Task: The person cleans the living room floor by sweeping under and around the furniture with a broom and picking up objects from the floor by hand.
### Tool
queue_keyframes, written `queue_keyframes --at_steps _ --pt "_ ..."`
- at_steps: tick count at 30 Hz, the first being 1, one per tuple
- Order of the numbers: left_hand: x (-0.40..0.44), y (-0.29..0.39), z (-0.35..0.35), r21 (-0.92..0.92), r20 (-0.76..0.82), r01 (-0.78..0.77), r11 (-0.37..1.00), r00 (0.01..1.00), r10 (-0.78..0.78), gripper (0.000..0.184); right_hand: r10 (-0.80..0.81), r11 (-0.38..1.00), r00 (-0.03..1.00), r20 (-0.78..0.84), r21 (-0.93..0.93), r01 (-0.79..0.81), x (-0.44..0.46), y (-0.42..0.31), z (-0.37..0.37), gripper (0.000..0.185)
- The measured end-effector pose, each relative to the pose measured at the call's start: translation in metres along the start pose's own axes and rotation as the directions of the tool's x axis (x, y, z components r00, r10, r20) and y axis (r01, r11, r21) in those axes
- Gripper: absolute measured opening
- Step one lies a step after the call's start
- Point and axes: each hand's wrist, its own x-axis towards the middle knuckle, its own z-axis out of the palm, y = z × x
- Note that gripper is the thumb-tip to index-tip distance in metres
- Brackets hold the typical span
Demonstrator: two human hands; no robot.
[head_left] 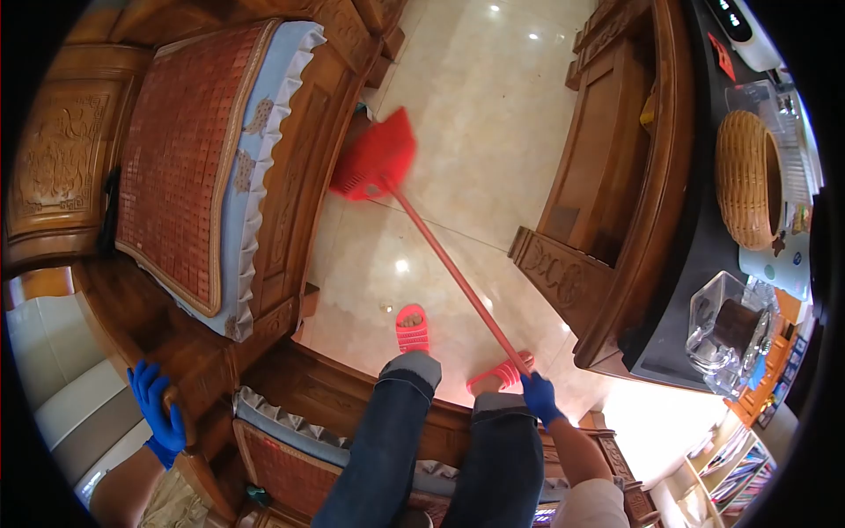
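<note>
My right hand (541, 399), in a blue glove, is closed around the upper end of a red broom's handle (451, 268). The handle slants away to the upper left. At its far end the red broom head (380, 158), a little blurred, is on the tiled floor against the base of the wooden sofa (290, 167), part of it hidden under the sofa's edge. My left hand (158, 415), also blue-gloved, has its fingers stretched out beside the wooden armrest (182, 405) and seems to lean on it. It holds nothing that I can see.
Pale tiles (466, 106) run between the sofa and a carved wooden table (607, 176). On its dark top are a wicker basket (744, 180) and a clear container (717, 321). My feet, in pink slippers (412, 330), are on the floor. Another cushioned seat (290, 466) is below me.
</note>
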Motion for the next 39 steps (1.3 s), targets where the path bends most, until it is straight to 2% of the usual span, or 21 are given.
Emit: queue_keyframes --at_steps 2,4,5,9,12,16,20,23,26,29,34,39 --pt "0.001 0.001 0.000 -0.006 -0.004 -0.002 1.000 1.000 0.002 0.037 0.059 0.995 0.996 -0.067 -0.073 -0.064 -0.041 0.026 -0.030 0.035" --pt "0.002 0.000 0.000 -0.008 -0.013 -0.010 1.000 1.000 0.010 0.037 -0.020 0.995 0.989 -0.146 -0.104 0.004 -0.070 0.054 -0.044 0.032" --pt "0.001 -0.001 0.001 0.002 -0.019 -0.005 1.000 1.000 0.005 0.036 -0.061 0.996 0.988 -0.145 -0.069 0.052 -0.081 0.054 -0.058 0.031" --pt "0.004 0.005 -0.002 0.021 -0.012 0.006 1.000 1.000 -0.006 0.036 -0.131 0.986 0.985 -0.110 -0.119 0.118 -0.068 0.031 -0.063 0.032" --pt "-0.002 -0.003 0.004 0.036 -0.037 -0.001 0.999 0.999 0.002 0.035 -0.244 0.960 0.965 -0.092 -0.164 0.227 -0.036 -0.017 -0.057 0.034" --pt "0.003 0.004 -0.001 0.026 -0.013 0.009 1.000 1.000 -0.008 0.035 -0.399 0.917 0.888 -0.229 -0.096 0.388 0.023 -0.086 -0.036 0.035" --pt "0.004 0.006 -0.001 0.025 -0.022 0.004 1.000 1.000 -0.004 0.035 -0.510 0.859 0.823 -0.249 -0.117 0.498 0.095 -0.170 -0.026 0.037" --pt "0.005 0.008 -0.002 0.022 -0.009 0.002 1.000 1.000 -0.002 0.035 -0.534 0.835 0.814 -0.228 0.007 0.550 0.125 -0.254 -0.028 0.040" --pt "0.005 0.009 -0.002 0.004 -0.007 0.003 1.000 1.000 -0.003 0.035 -0.478 0.870 0.857 -0.192 0.031 0.492 0.142 -0.328 -0.015 0.043" --pt "0.004 0.004 0.001 0.003 -0.028 0.003 1.000 1.000 -0.002 0.035 -0.454 0.884 0.872 -0.186 0.030 0.467 0.150 -0.339 -0.010 0.044" --pt "0.005 0.010 -0.002 -0.005 -0.025 -0.004 1.000 1.000 0.004 0.035 -0.428 0.895 0.887 -0.174 0.056 0.443 0.134 -0.314 -0.011 0.046" --pt "0.007 0.014 -0.005 -0.008 -0.029 -0.012 1.000 1.000 0.012 0.035 -0.256 0.962 0.956 -0.141 0.063 0.266 0.100 -0.245 -0.026 0.045"
